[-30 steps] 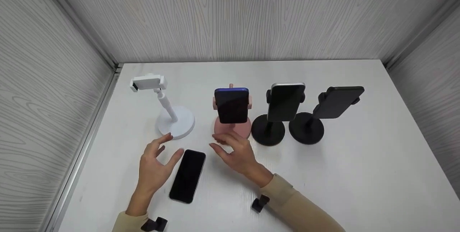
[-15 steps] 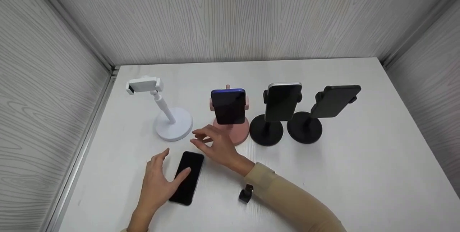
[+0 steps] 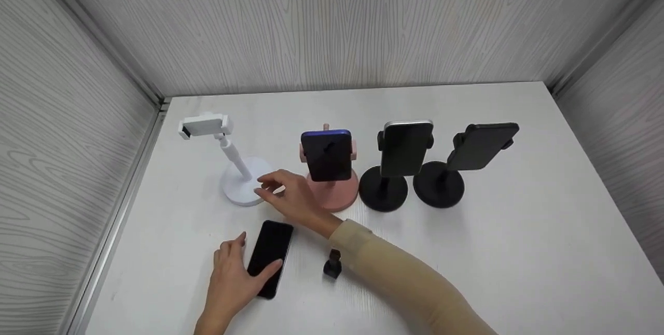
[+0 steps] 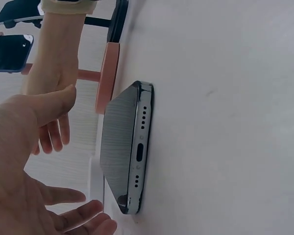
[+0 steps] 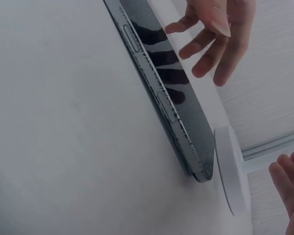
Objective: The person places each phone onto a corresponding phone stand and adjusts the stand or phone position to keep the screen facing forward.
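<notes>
A dark smartphone lies screen up on the white table; its port edge faces the left wrist view. Above its lower half, my left hand spreads thumb and fingers to either side, and the left wrist view shows a gap between hand and phone. My right hand, holding nothing, hovers beside the base of a white phone stand, fingers loosely bent. That stand's clamp holds no phone. In the right wrist view the left hand's fingers hang over the phone and reflect in its screen.
To the right stand a pink stand with a blue-edged phone, a black stand with a silver-edged phone, and another black stand with a tilted dark phone. Grey panels enclose the table's back and sides.
My right hand has moved left from the pink stand's base to the white stand's base. My left hand has come down and nearer me, its thumb now over the phone. The stands stay put.
</notes>
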### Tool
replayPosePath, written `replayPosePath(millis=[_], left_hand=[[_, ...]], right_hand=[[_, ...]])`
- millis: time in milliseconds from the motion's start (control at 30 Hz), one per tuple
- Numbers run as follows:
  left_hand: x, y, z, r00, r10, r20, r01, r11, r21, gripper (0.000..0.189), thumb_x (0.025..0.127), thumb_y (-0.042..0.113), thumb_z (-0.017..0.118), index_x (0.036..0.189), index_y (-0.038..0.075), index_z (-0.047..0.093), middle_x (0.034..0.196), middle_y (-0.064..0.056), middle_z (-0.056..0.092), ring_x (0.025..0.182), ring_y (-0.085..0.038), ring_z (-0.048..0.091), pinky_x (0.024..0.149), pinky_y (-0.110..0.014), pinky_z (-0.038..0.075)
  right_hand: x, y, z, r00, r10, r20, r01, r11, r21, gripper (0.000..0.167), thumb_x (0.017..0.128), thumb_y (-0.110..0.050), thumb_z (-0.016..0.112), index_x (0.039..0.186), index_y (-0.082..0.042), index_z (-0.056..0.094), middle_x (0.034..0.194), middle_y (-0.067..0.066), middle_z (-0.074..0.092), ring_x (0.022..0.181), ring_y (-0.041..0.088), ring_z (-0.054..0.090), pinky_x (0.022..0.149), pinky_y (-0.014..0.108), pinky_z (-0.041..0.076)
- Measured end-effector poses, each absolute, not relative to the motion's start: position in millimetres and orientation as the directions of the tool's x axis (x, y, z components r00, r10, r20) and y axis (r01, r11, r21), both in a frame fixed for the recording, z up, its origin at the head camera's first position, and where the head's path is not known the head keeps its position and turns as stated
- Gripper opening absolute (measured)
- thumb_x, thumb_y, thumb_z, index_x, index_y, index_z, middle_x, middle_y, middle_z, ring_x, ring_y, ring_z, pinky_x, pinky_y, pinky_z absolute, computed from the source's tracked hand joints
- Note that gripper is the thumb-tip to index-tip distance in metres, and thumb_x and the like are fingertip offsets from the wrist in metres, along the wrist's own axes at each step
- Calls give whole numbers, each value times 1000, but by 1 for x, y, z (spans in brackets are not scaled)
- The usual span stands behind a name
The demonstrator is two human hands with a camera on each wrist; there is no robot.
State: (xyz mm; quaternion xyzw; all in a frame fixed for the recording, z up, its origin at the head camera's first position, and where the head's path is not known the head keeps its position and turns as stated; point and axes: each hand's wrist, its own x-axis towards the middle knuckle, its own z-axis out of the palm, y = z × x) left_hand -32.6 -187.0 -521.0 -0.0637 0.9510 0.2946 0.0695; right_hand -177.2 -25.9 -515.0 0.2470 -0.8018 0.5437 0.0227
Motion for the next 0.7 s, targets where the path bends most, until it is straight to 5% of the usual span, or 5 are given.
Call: replayPosePath(millis=[133,467,700], left_hand=[[-35,-185,-521,-983,-67,-171,-149,834,531,110,82,70,79,153,-6,45,135,-28,52,119,-37,49,93,-55,54],[-36,-185,-522,-975,-54,-217,-163,835,526,113,79,68,83,153,-8,44,134,-31,50,122,-40,49,97,-59,54],[-32,-183,-523,-975,-50,-218,-159,841,517,116,73,63,90,151,-10,45,133,-32,50,123,-43,49,98,-59,54]], right_hand=[[-185,-36,-512,-900,-334,279,-381,299,-875,28,99,-23,76,121,-6,75,109,8,79,100,14,76,90,24,65],[-201,-55,-508,-939,-268,215,-292,294,-910,26,98,-20,78,121,-8,76,107,6,80,93,9,75,83,16,62],[-209,-68,-504,-953,-201,225,-275,269,-923,27,98,-19,76,121,-6,75,109,8,80,94,9,74,91,32,66]])
